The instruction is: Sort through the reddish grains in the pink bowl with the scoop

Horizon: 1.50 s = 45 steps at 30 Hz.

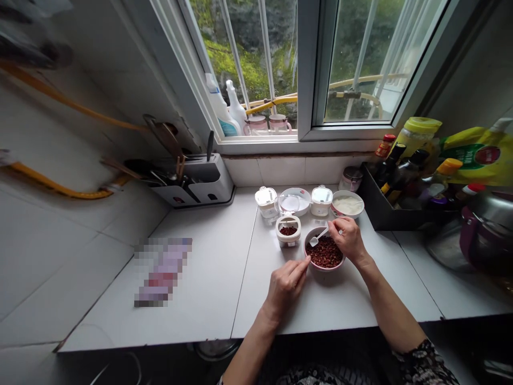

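A bowl (325,269) full of dark red dried bits, which look like Sichuan peppercorns (326,253), stands on the white counter. My right hand (349,239) pinches a small white spoon (319,237) by its handle, its scoop over the bowl's far left part. At the near left rim, the fingertips of my left hand (286,283) are closed on the bowl. Just left of the bowl sits a seasoning jar (288,240) with its lid raised and similar red bits inside. Behind are two white-lidded jars (265,197) (321,198), and a bowl of white grains (348,205).
A white dish (295,200) lies between the lidded jars. A black bin of bottles (387,214) and a steel pot (476,240) stand to the right. At the back left is a utensil holder (208,179). A blurred purple item (164,272) lies on the left counter.
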### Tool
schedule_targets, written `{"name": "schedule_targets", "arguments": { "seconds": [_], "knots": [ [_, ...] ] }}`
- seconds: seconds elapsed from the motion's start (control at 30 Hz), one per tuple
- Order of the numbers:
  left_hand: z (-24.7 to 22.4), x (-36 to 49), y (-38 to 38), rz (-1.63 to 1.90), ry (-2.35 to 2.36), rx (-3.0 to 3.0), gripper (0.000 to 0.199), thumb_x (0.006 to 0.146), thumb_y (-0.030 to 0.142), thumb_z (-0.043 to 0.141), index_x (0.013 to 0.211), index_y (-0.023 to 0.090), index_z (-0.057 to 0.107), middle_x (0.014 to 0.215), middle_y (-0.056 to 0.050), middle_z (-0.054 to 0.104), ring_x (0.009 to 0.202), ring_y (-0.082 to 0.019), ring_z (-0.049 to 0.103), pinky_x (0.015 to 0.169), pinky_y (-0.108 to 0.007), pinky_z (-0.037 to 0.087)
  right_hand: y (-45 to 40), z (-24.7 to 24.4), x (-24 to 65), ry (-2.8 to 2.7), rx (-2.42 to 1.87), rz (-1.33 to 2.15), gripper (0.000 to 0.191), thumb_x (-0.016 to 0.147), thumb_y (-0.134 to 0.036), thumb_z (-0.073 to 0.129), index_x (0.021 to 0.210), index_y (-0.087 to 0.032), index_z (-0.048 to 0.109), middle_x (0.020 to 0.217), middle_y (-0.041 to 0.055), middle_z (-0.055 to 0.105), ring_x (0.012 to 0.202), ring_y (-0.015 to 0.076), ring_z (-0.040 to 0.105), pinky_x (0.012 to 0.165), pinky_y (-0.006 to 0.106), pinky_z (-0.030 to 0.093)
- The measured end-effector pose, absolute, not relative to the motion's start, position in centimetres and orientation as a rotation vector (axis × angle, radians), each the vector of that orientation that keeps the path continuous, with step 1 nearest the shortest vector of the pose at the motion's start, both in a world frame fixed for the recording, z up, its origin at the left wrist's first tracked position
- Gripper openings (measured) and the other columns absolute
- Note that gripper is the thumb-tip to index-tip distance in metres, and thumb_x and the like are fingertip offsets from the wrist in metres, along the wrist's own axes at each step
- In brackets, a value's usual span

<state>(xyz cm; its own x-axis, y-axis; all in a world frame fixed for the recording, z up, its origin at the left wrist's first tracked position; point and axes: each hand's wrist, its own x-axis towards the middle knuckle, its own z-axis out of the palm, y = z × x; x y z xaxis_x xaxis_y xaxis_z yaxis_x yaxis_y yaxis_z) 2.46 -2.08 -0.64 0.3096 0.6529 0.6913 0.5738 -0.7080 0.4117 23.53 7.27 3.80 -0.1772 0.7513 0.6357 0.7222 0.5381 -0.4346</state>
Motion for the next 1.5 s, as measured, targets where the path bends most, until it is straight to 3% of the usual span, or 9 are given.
{"name": "schedule_targets", "arguments": {
  "seconds": [0.17, 0.37, 0.7, 1.2, 1.5],
  "knots": [
    [-0.8, 2.4, -2.0, 1.371, 1.159, 2.467, 0.035, 0.099, 0.012, 0.047, 0.132, 0.017, 0.059, 0.096, -0.010, 0.074, 0.083, -0.017, 0.071, 0.074, -0.027, 0.060, 7.0, 3.7, 23.1, -2.040, -1.155, 0.108, 0.036, 0.094, -0.029, 0.049, 0.058, -0.022, 0.050, 0.051, -0.0033, 0.053, 0.051, 0.0136, 0.046, 0.093, 0.039, 0.045],
    [-0.8, 2.5, -2.0, 1.362, 1.158, 2.475, 0.035, 0.100, 0.013, 0.046, 0.132, 0.017, 0.059, 0.097, -0.010, 0.074, 0.083, -0.017, 0.071, 0.075, -0.027, 0.060, 7.0, 3.9, 23.2, -2.035, -1.134, 0.199, 0.038, 0.093, -0.030, 0.049, 0.056, -0.023, 0.045, 0.049, -0.0039, 0.050, 0.051, 0.0132, 0.045, 0.091, 0.036, 0.046],
    [-0.7, 2.4, -2.1, 1.383, 1.150, 2.473, 0.033, 0.099, 0.012, 0.048, 0.129, 0.016, 0.061, 0.098, -0.010, 0.074, 0.083, -0.017, 0.071, 0.074, -0.026, 0.060, 6.9, 4.7, 23.5, -1.923, -1.178, 0.288, 0.038, 0.093, -0.031, 0.049, 0.055, -0.023, 0.047, 0.052, -0.0006, 0.056, 0.057, 0.0161, 0.055, 0.074, 0.032, 0.046],
    [-0.6, 2.5, -2.1, 1.401, 1.138, 2.463, 0.035, 0.099, 0.011, 0.048, 0.131, 0.017, 0.059, 0.098, -0.008, 0.074, 0.084, -0.016, 0.071, 0.075, -0.025, 0.059, 6.8, 4.4, 23.6, -1.726, -1.330, 0.495, 0.044, 0.092, -0.043, 0.050, 0.054, -0.021, 0.050, 0.050, -0.0006, 0.055, 0.051, 0.0122, 0.049, 0.057, 0.025, 0.039],
    [-0.8, 2.5, -2.0, 1.405, 1.138, 2.478, 0.033, 0.099, 0.010, 0.048, 0.130, 0.016, 0.059, 0.096, -0.008, 0.074, 0.082, -0.016, 0.070, 0.072, -0.026, 0.059, 6.9, 4.2, 23.6, -1.688, -1.332, 0.527, 0.041, 0.090, -0.042, 0.048, 0.055, -0.021, 0.047, 0.049, -0.0007, 0.054, 0.050, 0.0122, 0.049, 0.055, 0.025, 0.040]
  ]
}}
